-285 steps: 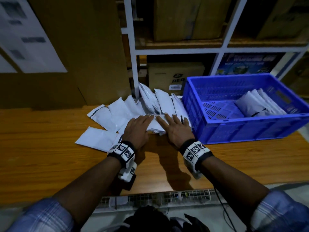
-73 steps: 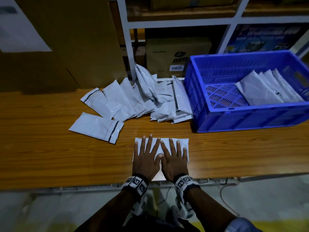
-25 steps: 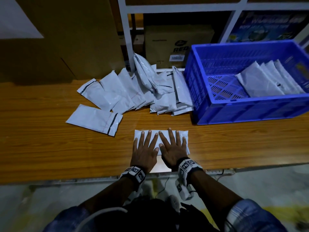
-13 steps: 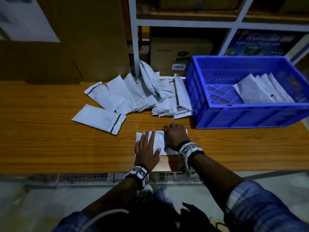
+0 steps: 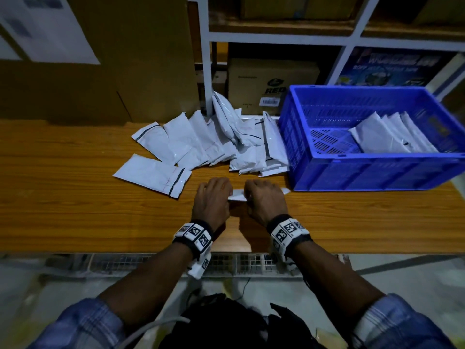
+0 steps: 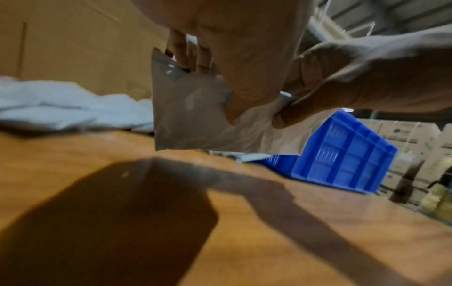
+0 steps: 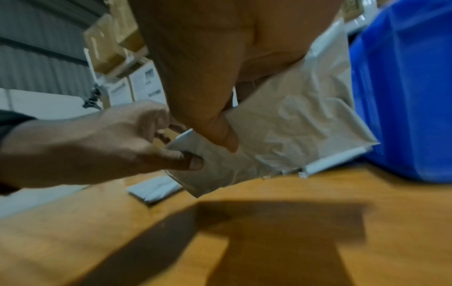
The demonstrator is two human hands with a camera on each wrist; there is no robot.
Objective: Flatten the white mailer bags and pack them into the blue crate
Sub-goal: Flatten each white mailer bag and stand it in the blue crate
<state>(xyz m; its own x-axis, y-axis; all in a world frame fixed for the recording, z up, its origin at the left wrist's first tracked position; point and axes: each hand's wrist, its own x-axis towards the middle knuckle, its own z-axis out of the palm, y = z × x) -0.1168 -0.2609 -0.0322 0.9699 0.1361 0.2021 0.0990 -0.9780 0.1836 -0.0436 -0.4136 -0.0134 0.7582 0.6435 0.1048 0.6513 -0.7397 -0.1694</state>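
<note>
Between both hands (image 5: 237, 199), lifted mailer bag (image 6: 195, 116)

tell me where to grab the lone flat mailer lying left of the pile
Take the lone mailer by a short end, probably the near-right one with the dark seal strip, coming from the front. It lies flat on the table, apart from the pile, so the fingers must slide under a free edge and pinch.

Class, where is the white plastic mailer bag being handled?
Head view: white plastic mailer bag held between left hand and right hand, left of blue crate.
</note>
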